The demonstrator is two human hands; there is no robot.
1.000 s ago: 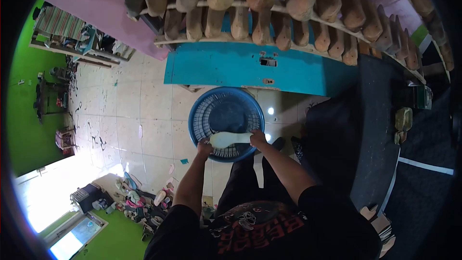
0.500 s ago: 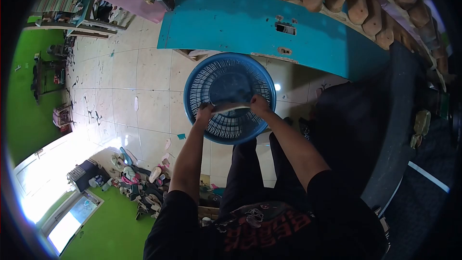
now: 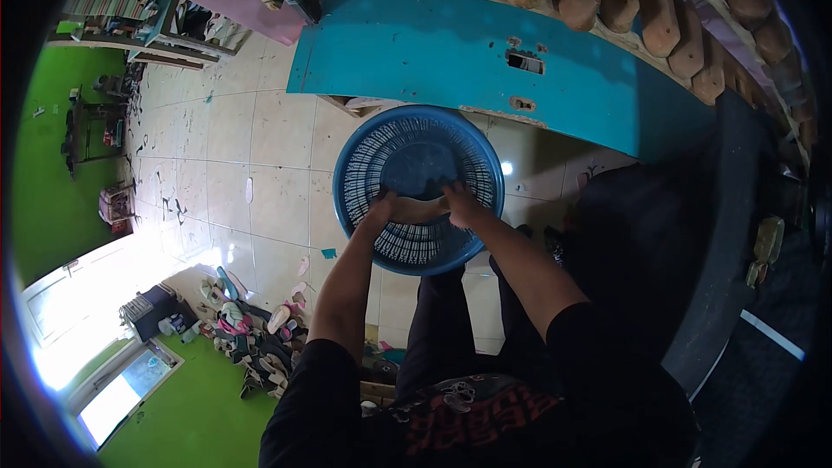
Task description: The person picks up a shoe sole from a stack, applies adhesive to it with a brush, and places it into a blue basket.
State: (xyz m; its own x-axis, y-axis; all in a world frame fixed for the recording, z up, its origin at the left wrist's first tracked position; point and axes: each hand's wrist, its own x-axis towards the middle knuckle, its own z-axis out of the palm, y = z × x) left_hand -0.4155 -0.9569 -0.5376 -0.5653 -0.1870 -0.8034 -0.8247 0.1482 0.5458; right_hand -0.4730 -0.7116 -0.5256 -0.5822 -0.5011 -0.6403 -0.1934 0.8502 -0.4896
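Over a round blue plastic basket with slotted sides, I hold a pale, flat, slightly curved shoe sole by its two ends. My left hand is closed on the left end, and my right hand grips the right end. The fingers partly cover both ends of the sole. The basket's solid dark-blue bottom shows beyond my hands.
A turquoise board lies beyond the basket, below a rack of wooden shoe lasts. A pile of shoes and sandals is at lower left. Dark sheet material stands on the right.
Both hands have moved slightly closer together, and the sole has tilted to show more of its pale face. The view has shifted a little.
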